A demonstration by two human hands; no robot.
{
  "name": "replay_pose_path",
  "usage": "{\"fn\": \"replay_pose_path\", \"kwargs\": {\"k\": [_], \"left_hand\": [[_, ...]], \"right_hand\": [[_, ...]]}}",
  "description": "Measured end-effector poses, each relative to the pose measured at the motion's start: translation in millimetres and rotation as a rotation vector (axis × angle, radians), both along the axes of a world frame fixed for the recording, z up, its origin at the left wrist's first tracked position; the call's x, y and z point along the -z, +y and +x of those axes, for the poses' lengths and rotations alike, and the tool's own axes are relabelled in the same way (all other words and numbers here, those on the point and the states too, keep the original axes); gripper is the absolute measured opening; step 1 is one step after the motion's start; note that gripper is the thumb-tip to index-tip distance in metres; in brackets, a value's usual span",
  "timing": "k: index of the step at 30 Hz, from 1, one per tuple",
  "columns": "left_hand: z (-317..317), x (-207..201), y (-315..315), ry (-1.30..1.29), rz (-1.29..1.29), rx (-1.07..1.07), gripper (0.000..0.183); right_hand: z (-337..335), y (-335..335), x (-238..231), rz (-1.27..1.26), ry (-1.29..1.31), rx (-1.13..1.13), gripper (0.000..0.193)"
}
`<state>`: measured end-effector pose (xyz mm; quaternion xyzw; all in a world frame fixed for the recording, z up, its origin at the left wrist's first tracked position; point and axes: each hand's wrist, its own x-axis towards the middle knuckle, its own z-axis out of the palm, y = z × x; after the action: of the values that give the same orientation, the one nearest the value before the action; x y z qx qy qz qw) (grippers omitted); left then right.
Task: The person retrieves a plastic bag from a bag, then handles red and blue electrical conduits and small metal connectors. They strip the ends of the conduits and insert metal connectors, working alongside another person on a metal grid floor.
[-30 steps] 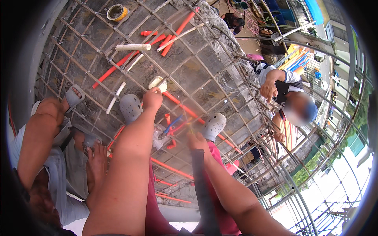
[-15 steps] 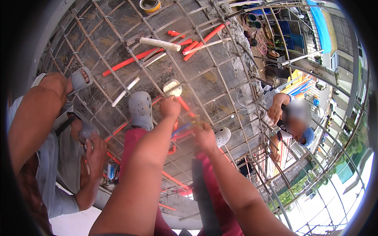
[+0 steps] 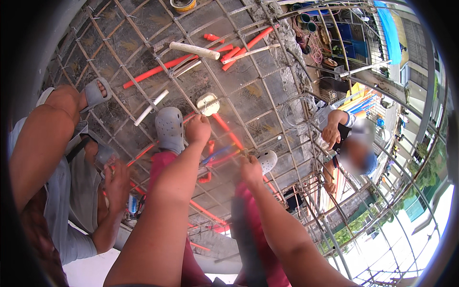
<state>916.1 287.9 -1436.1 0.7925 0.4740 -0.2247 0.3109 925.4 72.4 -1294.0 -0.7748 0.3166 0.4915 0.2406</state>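
Note:
My left hand point(image 3: 198, 128) is closed in a fist just below a round cream-coloured piece point(image 3: 208, 104). What lies inside its fingers is hidden. My right hand point(image 3: 250, 168) is closed as well, beside my grey perforated clog point(image 3: 267, 161). A motion-smeared blue-and-yellow tool point(image 3: 221, 153) reaches left from its fingers; its exact kind is unclear. Between the two hands an orange pipe point(image 3: 224, 126) slants down from the cream piece. Below it sits a bent orange pipe point(image 3: 205, 179). My other clog point(image 3: 169, 128) stands left of my left hand.
A rebar grid point(image 3: 258, 71) covers the floor. Loose orange pipes point(image 3: 158, 69) and a whitish tube point(image 3: 193, 50) lie ahead, near a yellow can point(image 3: 183, 5). One person's hand point(image 3: 116, 184) is close on my left; another person point(image 3: 334, 129) leans in from the right, near coiled wire point(image 3: 296, 111).
The view has shifted slightly. Both my hands stay closed in nearly the same places, and the smeared blue-and-yellow tool shows more fully. The person on the right has lowered a little.

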Motion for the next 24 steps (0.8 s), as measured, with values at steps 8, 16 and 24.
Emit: {"fn": "replay_pose_path", "kwargs": {"k": [8, 16, 24], "left_hand": [[22.1, -8.8, -9.3, 0.088, -0.042, 0.098, 0.037], [32.1, 11.1, -44.8, 0.039, 0.03, 0.182, 0.037], [72.8, -31.9, -46.3, 0.004, 0.06, 0.04, 0.041]], "right_hand": [[-25.6, -60.1, -24.7, -0.152, 0.164, -0.106, 0.061], [-28.0, -92.6, 30.8, -0.18, 0.096, -0.047, 0.057], [11.4, -112.6, 32.9, -0.149, 0.207, -0.116, 0.058]]}}
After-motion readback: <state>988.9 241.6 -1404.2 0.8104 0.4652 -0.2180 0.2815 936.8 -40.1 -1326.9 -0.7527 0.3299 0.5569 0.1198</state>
